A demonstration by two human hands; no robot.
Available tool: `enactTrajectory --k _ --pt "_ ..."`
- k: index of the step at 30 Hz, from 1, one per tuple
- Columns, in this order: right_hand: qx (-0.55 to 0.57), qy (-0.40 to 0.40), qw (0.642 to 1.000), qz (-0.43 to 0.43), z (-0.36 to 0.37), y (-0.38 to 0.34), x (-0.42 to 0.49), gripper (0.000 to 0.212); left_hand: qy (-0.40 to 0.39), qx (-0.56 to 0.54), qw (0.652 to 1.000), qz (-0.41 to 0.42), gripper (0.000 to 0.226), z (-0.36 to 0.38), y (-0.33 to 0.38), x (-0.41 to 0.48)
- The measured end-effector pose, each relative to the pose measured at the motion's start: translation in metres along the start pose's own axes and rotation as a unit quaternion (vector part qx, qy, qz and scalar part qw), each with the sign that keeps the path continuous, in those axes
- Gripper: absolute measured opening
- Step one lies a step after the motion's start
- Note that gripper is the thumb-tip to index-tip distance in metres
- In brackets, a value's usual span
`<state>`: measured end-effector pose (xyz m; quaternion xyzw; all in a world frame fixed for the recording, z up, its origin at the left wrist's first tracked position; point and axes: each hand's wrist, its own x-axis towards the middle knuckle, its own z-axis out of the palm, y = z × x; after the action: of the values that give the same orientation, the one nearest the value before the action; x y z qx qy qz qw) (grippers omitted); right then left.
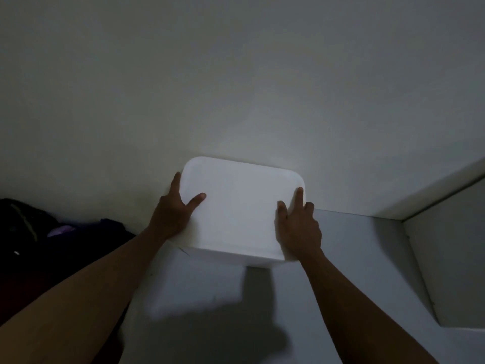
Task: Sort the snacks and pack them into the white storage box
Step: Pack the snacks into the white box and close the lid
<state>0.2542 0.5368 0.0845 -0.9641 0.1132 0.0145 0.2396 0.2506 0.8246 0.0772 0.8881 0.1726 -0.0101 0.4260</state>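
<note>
The white storage box [240, 208] sits in the middle of the view, against a pale wall, with its lid on. My left hand [174, 210] grips its left side, thumb lying on the lid. My right hand [298, 224] holds the right side, fingers over the lid's edge. The box rests at the left end of a white surface [354, 258]. No snacks are visible; whatever is inside the box is hidden.
The room is dim. A pile of dark cloth with a purple item [61, 231] lies at the left. A white ledge and panel [446, 248] rise at the right. The pale wall [236, 88] fills the upper view.
</note>
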Motion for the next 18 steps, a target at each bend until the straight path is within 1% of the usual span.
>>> enactTrajectory --k 2,5,6,7,8,10,12,13,14,16,18 --pt "0.003 0.007 1.000 0.001 0.000 -0.001 -0.002 0.067 -0.001 0.016 1.000 0.008 0.092 -0.001 0.000 0.000" --pt "0.006 0.016 1.000 0.005 -0.002 -0.002 -0.004 0.067 -0.003 0.032 0.999 0.007 0.086 -0.001 -0.002 0.004" --pt "0.006 0.015 1.000 0.008 -0.002 -0.003 -0.005 0.067 -0.002 0.049 0.999 0.005 0.086 0.000 -0.002 0.003" --pt "0.006 0.013 1.000 0.009 -0.001 -0.003 -0.005 0.067 0.012 0.089 0.996 0.018 0.087 0.002 -0.004 0.002" --pt "0.007 0.013 1.000 0.010 -0.001 -0.003 -0.005 0.067 0.043 0.155 0.986 0.050 0.088 0.005 -0.008 0.001" --pt "0.006 0.014 1.000 0.011 0.000 -0.005 -0.004 0.067 0.100 0.310 0.938 0.119 0.087 0.011 -0.013 0.003" --pt "-0.013 0.021 1.000 0.007 0.001 -0.004 -0.007 0.067 0.077 0.388 0.900 0.181 0.079 0.009 -0.005 0.008" --pt "-0.038 0.027 0.999 -0.003 0.002 -0.003 -0.009 0.066 0.056 0.405 0.887 0.216 0.078 0.008 0.002 0.013" --pt "-0.071 0.035 0.997 -0.021 0.003 -0.003 -0.010 0.065 0.028 0.406 0.883 0.232 0.081 0.008 0.008 0.019" --pt "-0.131 0.047 0.986 -0.089 0.006 -0.002 -0.009 0.062 -0.011 0.394 0.894 0.212 0.090 0.011 0.017 0.027" --pt "-0.170 0.043 0.971 -0.166 0.005 0.000 0.001 0.062 -0.005 0.395 0.897 0.198 0.094 0.017 0.018 0.029"
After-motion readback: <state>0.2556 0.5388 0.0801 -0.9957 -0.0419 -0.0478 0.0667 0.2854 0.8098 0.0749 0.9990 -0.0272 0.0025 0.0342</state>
